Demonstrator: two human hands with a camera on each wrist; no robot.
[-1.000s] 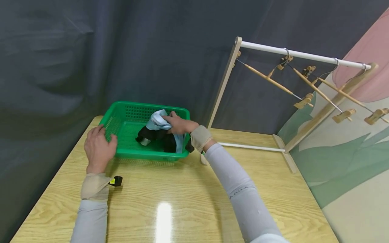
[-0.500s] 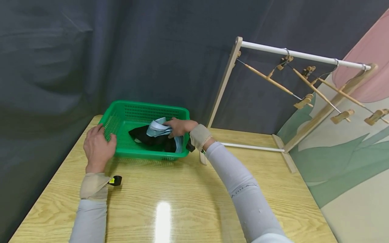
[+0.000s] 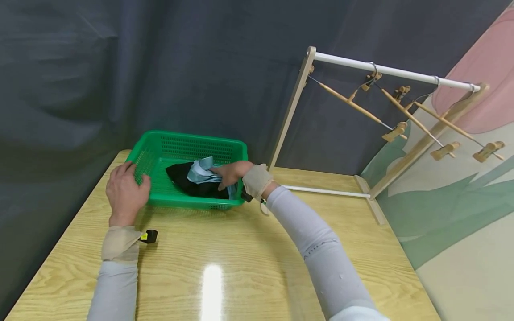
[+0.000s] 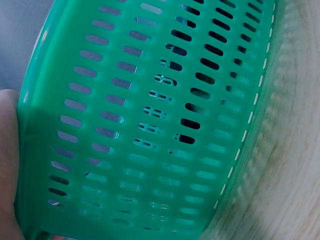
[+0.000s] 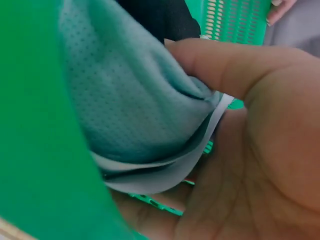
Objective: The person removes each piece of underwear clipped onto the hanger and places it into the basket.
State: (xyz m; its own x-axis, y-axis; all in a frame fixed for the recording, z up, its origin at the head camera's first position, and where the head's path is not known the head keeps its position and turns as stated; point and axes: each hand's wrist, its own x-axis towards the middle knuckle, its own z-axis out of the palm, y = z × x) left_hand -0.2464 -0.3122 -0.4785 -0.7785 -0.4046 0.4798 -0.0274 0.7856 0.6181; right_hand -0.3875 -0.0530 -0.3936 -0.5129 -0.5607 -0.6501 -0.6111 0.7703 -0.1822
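A green plastic basket (image 3: 188,201) with slotted walls stands at the back left of the table. My left hand (image 3: 126,192) holds its left front corner, fingers over the rim; only a strip of that hand (image 4: 8,165) shows in the left wrist view. Inside the basket lie a light blue mesh garment (image 3: 200,173) and a black cloth (image 3: 180,176), bunched together. My right hand (image 3: 230,173) reaches in at the right end and pinches the blue garment (image 5: 130,95) between thumb and fingers. Its pale edging (image 5: 165,177) hangs below the thumb. The garment's exact kind is unclear.
A wooden rack with a white top rail (image 3: 341,60) stands to the right. Several wooden clip hangers (image 3: 353,104) hang from it, and a white lower bar (image 3: 325,191) runs near the tabletop (image 3: 249,258). A dark curtain (image 3: 209,67) is behind.
Within the basket, the black cloth has spread leftward and the blue garment has sunk lower with my right hand. My left hand stays at the basket's corner. The head view has shifted slightly.
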